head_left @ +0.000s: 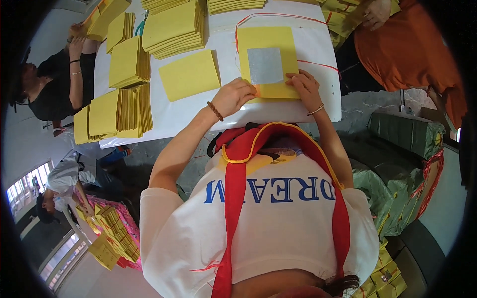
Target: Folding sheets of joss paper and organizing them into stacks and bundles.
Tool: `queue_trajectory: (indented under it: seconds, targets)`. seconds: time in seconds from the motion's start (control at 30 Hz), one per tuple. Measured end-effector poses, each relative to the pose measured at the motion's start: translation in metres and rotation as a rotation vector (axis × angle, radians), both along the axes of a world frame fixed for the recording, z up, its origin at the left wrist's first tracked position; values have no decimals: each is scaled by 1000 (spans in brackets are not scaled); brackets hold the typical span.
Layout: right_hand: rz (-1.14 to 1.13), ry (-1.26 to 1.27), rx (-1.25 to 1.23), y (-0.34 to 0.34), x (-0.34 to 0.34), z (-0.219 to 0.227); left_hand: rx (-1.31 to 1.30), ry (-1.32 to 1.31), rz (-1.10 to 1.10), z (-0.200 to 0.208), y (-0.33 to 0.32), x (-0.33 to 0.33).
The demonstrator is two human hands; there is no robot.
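On the white table in front of me lies a yellow paper sheet (271,39) with a silver square (265,65) on it. My left hand (234,98) is closed at the sheet's near left corner, its fingertips pinched together by a small orange patch. Whether it grips only the paper there is hard to make out. Along the right edge of the sheet rests my right hand (305,89), its fingers apart and slightly bent, touching the paper. Left of my left hand lies another yellow paper piece (190,75), flat and slightly turned.
Stacks of folded yellow paper (174,30) cover the table's left and far sides. Red string (278,15) trails across the tabletop (318,107). Other people work at the far left, lower left and far right. Green wrapped bundles (402,134) stand to my right.
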State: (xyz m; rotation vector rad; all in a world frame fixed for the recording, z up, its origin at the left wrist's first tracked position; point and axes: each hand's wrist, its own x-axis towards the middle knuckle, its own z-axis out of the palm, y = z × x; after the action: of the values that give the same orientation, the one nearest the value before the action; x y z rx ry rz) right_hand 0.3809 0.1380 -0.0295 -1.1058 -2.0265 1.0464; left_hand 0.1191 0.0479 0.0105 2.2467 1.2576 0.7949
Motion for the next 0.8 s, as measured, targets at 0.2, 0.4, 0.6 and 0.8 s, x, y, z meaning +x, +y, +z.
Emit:
queue_trajectory:
  seconds: [0.2, 0.4, 0.6, 0.8]
  targets:
    - [38, 86, -20, 1, 2, 3, -259, -75, 5, 0, 16, -9]
    - [-1, 60, -49, 0, 1, 3, -552, -203, 75, 4, 21, -10]
    - [14, 44, -98, -2, -3, 16, -523, -157, 33, 5, 23, -12]
    - [-24, 183, -159, -1, -3, 13, -555, -178, 50, 5, 27, -11]
